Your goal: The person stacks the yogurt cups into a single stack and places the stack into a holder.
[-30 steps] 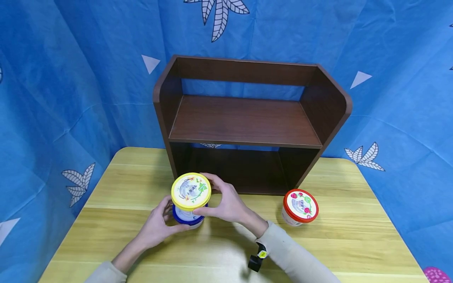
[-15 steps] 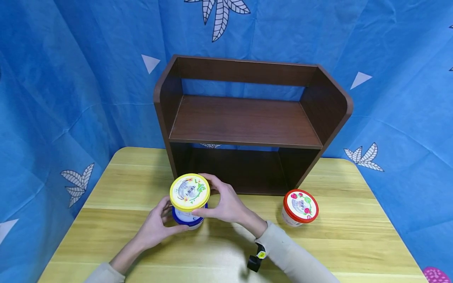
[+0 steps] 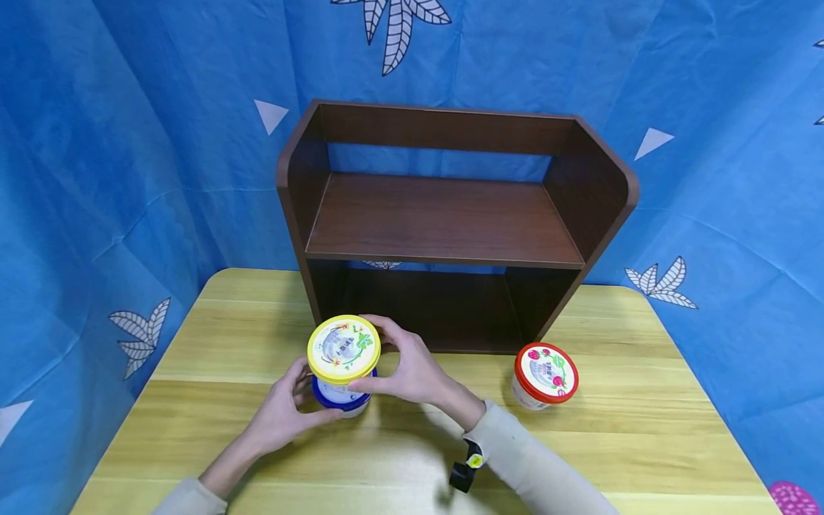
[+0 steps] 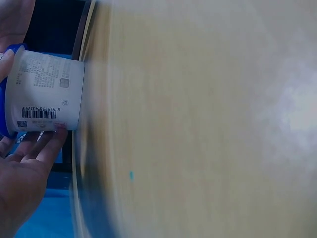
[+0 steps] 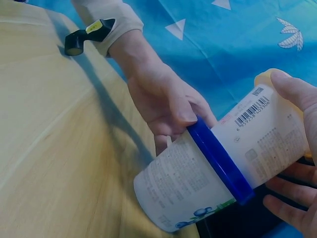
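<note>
A white tub with a yellow lid (image 3: 344,349) stands stacked on a white tub with a blue lid (image 5: 181,183), its base against that lid. My right hand (image 3: 412,368) grips the yellow-lidded tub from the right, thumb on its near side and fingers on the far side. Lower down, my left hand (image 3: 283,415) holds the blue-lidded tub around its sides. The right wrist view shows the left thumb pressed at the blue rim and blueberries printed on the lower tub. Left fingers (image 4: 47,148) lie along that tub's printed side in the left wrist view.
Behind the hands stands a dark brown two-level shelf (image 3: 444,222) on the wooden table (image 3: 644,436). A red-lidded tub (image 3: 546,375) sits on the table near the shelf's right front corner. Blue patterned cloth (image 3: 129,143) hangs around the table.
The yellow-lidded tub has shifted very slightly left over the blue-lidded one. Both hands keep their holds.
</note>
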`<state>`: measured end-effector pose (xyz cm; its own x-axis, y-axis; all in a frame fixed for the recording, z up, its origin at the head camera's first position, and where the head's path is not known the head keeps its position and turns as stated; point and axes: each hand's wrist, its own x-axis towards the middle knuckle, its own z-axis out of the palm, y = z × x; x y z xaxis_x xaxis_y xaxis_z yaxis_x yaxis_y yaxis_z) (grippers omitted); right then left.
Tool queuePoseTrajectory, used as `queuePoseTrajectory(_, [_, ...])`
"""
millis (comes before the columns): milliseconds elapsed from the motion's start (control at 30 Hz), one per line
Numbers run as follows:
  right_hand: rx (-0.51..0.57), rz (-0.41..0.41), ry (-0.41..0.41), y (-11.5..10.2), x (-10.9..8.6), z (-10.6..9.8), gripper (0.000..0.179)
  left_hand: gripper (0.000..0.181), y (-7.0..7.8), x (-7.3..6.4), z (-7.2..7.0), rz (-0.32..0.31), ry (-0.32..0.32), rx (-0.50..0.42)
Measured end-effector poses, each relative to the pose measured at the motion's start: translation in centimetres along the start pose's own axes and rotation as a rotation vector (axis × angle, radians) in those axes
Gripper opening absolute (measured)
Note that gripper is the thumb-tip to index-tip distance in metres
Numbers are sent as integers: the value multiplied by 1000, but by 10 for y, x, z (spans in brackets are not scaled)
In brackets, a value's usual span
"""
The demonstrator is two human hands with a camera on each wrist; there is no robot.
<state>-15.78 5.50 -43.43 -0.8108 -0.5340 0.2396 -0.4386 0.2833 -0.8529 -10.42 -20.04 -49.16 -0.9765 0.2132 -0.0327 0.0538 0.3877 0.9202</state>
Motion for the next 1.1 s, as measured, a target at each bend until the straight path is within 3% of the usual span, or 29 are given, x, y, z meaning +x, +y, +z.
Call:
queuePoseTrajectory(367, [-11, -30, 33, -2, -5, -6, 95, 99, 1, 2, 0, -26, -3, -2])
queuePoseTrajectory(767, [103, -130, 118, -3, -24, -33, 86, 104, 3, 0, 0, -34, 9, 18])
queuePoseTrajectory(1100, [73, -155, 196, 3, -47, -54, 84, 105, 5, 0, -1, -62, -1, 20])
